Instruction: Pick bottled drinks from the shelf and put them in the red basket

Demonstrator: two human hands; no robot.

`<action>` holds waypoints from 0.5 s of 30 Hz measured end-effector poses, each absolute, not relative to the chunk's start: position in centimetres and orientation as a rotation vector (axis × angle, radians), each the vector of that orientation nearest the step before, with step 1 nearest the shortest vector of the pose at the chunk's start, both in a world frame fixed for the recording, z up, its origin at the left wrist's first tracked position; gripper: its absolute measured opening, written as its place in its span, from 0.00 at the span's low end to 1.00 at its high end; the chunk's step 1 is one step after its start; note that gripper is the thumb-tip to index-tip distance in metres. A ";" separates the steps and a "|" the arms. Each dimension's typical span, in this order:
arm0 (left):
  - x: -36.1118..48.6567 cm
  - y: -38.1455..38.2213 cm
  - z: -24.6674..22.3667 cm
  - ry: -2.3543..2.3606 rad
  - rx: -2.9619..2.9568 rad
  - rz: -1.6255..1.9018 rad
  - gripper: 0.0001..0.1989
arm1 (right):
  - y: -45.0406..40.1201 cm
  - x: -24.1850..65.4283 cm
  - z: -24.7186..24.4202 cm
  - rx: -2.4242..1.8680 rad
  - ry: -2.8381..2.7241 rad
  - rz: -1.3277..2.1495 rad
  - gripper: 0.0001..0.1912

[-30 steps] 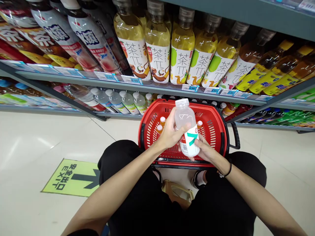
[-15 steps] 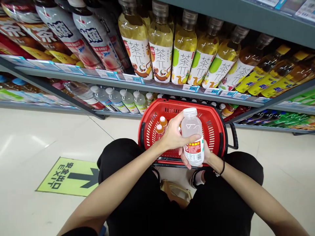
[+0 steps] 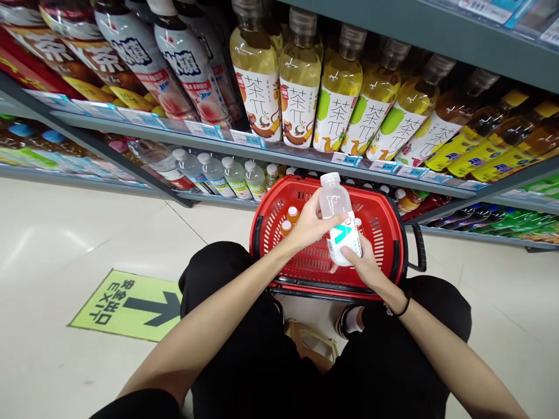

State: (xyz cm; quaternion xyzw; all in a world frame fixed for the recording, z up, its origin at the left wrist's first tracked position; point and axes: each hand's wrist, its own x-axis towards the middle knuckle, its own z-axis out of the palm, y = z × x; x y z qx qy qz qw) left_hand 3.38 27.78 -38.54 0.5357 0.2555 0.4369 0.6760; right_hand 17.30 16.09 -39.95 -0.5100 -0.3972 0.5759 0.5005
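Note:
A clear drink bottle (image 3: 342, 230) with a white cap and a white label bearing a teal mark is held tilted above the red shopping basket (image 3: 279, 273). My left hand (image 3: 311, 224) is closed around its left side, the thumb lying across the front above the label. With the thumb on the lower label, my right hand (image 3: 364, 262) grips the bottle near its base; its other fingers are mostly hidden behind. Inside the basket, at the left, stand two orange drink bottles (image 3: 292, 215) with pale caps. Another white cap (image 3: 358, 223) shows just right of the held bottle.
Ahead is a drinks shelf (image 3: 279, 157) with rows of tea bottles (image 3: 297, 99) and smaller clear bottles (image 3: 233, 177) below. The basket's black handle (image 3: 417, 247) sticks out right. A yellow-green exit sign (image 3: 126, 305) lies on the floor at left, beside my knee.
The bottle has been turned, so the teal mark now faces me instead of the red panel, and raised slightly. My right hand has shifted from beneath it to its lower right side.

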 end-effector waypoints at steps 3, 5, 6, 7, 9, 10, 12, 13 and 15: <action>3.2 27.6 -38.1 0.625 1.185 0.994 0.36 | 15.9 17.9 -40.5 -1.388 -1.182 0.967 0.43; 3.2 27.4 -37.7 0.672 1.134 0.978 0.35 | 15.6 18.1 -40.7 -1.504 -1.307 0.715 0.47; 3.2 27.3 -37.5 0.687 1.101 0.960 0.35 | 15.5 18.2 -40.8 -1.560 -1.365 0.635 0.49; 3.2 27.3 -37.3 0.686 1.066 0.938 0.33 | 15.4 18.2 -40.8 -1.604 -1.413 0.579 0.50; 3.2 27.3 -37.0 0.637 0.997 0.898 0.31 | 15.3 18.1 -41.0 -1.649 -1.461 0.492 0.51; 3.3 27.3 -37.0 0.603 0.955 0.886 0.30 | 15.3 18.0 -41.0 -1.655 -1.465 0.465 0.51; 3.3 27.5 -37.0 0.556 0.864 0.873 0.30 | 15.4 17.7 -41.0 -1.626 -1.463 0.462 0.51; 3.3 27.5 -37.0 0.548 0.822 0.862 0.31 | 15.5 17.5 -41.0 -1.586 -1.461 0.492 0.51; 3.1 27.7 -37.1 0.539 0.765 0.833 0.32 | 15.7 17.2 -40.9 -1.468 -1.405 0.644 0.49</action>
